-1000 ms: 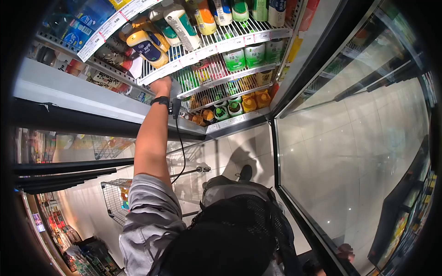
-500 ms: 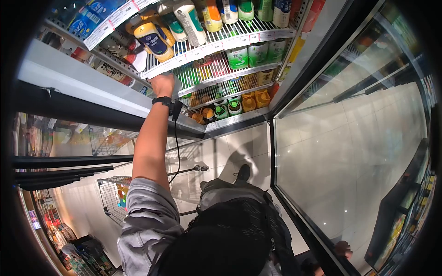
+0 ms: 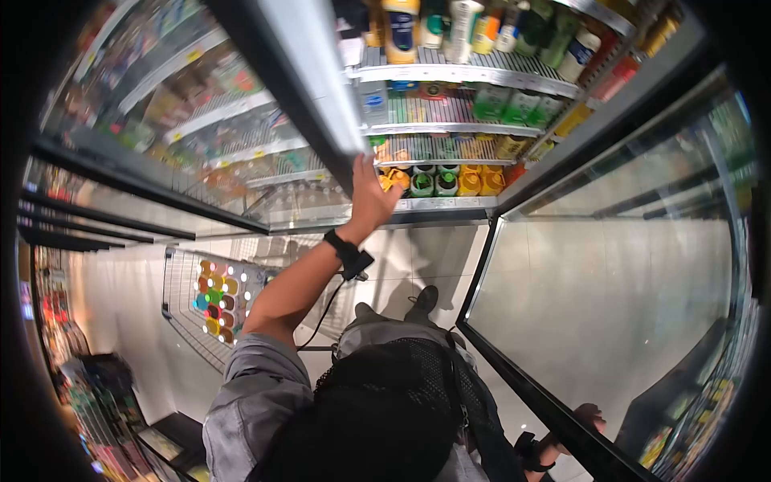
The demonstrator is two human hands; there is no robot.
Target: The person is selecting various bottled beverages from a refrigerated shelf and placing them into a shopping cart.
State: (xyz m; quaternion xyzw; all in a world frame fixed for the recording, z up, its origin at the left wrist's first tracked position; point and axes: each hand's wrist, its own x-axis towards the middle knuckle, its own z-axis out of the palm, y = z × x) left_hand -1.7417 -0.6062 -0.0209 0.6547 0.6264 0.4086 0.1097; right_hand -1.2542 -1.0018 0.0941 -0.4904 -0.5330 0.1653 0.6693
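Note:
My left hand (image 3: 373, 199) is raised at the lower end of the dark cooler frame post (image 3: 323, 132), fingers apart and thumb out to the right. Nothing is held in it; whether the fingertips touch the post is unclear. Just beyond the thumb are orange-capped bottles (image 3: 393, 178) on the bottom shelf. At the lower right, my right hand (image 3: 590, 418) is curled at the black frame of the open glass door (image 3: 618, 273), its fingers partly hidden. Both wrists wear black bands.
Bottles stand on the upper shelf (image 3: 466, 74), with green-labelled packs (image 3: 491, 102) one level below. A wire shopping cart (image 3: 181, 309) holding several colourful-capped bottles (image 3: 215, 297) is at the left. Another glass door (image 3: 201, 145) is at the upper left.
My left hand has come out from the shelves' left side and moved right and down, its fingers now spread. The view has turned, and more of the cart shows.

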